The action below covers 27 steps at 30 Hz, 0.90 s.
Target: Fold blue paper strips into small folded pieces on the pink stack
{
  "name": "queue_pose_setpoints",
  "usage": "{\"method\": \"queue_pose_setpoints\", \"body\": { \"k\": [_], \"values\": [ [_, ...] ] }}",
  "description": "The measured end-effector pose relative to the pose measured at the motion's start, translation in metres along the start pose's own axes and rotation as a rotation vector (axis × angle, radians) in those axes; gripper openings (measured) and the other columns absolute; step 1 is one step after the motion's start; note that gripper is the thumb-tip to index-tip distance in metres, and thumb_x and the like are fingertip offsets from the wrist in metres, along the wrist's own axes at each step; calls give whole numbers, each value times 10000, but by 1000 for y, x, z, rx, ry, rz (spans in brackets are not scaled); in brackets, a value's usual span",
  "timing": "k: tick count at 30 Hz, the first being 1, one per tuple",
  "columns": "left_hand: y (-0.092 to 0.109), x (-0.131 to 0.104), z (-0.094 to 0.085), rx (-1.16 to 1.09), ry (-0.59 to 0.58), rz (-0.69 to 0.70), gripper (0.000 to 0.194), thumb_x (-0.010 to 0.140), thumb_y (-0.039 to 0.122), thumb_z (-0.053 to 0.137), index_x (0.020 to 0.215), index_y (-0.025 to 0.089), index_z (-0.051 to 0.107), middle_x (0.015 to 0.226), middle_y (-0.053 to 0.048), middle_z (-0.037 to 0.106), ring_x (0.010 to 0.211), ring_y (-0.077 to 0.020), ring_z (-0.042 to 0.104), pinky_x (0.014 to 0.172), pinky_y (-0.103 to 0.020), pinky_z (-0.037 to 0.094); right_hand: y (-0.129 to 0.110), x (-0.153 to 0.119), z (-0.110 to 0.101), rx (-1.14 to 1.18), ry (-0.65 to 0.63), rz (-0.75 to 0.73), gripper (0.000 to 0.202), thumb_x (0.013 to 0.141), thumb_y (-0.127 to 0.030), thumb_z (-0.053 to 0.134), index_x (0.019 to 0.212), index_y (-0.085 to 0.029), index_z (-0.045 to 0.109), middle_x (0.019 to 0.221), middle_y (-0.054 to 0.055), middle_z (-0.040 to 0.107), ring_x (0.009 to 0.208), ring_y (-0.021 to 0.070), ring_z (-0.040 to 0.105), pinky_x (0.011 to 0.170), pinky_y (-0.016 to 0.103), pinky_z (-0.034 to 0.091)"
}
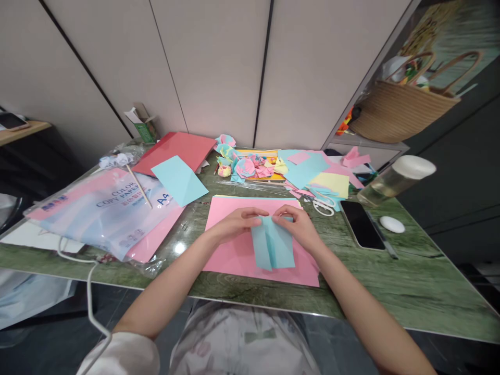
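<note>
A light blue sheet of paper [284, 247] with a fold down its middle hangs from both hands, its far edge pinched between fingers and thumbs. My left hand [240, 223] grips it near the top left corner, closed on the edge. On the other side of the fold, my right hand [294, 223] is closed on the same edge. Beneath lies a stack of pink paper [230, 258] on the green table. Another light blue sheet [179, 179] rests to the left, partly over a red folder-like sheet [175, 148].
A plastic pack of colour copy paper [113, 208] and a white cable [90, 291] lie on the left. Folded paper flowers [246, 166] and paper scraps [312, 169] sit at the back. White scissors [323, 205], a phone [361, 224] and a lidded bottle [394, 179] are on the right.
</note>
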<state>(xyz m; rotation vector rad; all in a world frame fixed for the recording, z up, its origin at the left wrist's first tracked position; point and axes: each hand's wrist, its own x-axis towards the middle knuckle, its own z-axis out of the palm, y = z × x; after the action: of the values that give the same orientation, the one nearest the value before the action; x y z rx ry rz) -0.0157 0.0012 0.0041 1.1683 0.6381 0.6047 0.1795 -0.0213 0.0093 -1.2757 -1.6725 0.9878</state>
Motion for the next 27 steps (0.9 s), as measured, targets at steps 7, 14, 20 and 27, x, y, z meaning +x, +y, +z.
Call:
{"method": "queue_pose_setpoints", "body": {
  "k": [7,14,20,27],
  "values": [
    [-8,5,1,203,82,-5,282,650,382,613,794,140,623,720,-21,578,633,-122,505,565,-231,364,-2,-2,1,139,-194,72,124,705,-273,536,725,-154,565,664,0,544,586,103,472,517,215,334],
    [-5,3,3,371,128,49,253,632,382,604,729,150,631,697,-3,577,632,-121,485,576,-226,348,-1,-4,0,145,-278,79,100,690,-252,536,692,-154,556,567,-31,474,504,78,399,459,203,265],
    [-4,3,5,429,114,77,241,636,379,591,710,154,631,674,5,561,628,-119,461,578,-228,331,-4,-5,1,130,-298,86,117,688,-274,525,671,-159,542,535,-39,435,478,73,362,442,201,240],
    [-4,2,6,448,126,79,242,641,383,591,704,153,630,679,1,567,640,-125,467,587,-230,336,-1,-4,1,122,-279,62,84,671,-230,526,635,-154,533,534,-40,433,484,70,365,447,195,251]
  ]
}}
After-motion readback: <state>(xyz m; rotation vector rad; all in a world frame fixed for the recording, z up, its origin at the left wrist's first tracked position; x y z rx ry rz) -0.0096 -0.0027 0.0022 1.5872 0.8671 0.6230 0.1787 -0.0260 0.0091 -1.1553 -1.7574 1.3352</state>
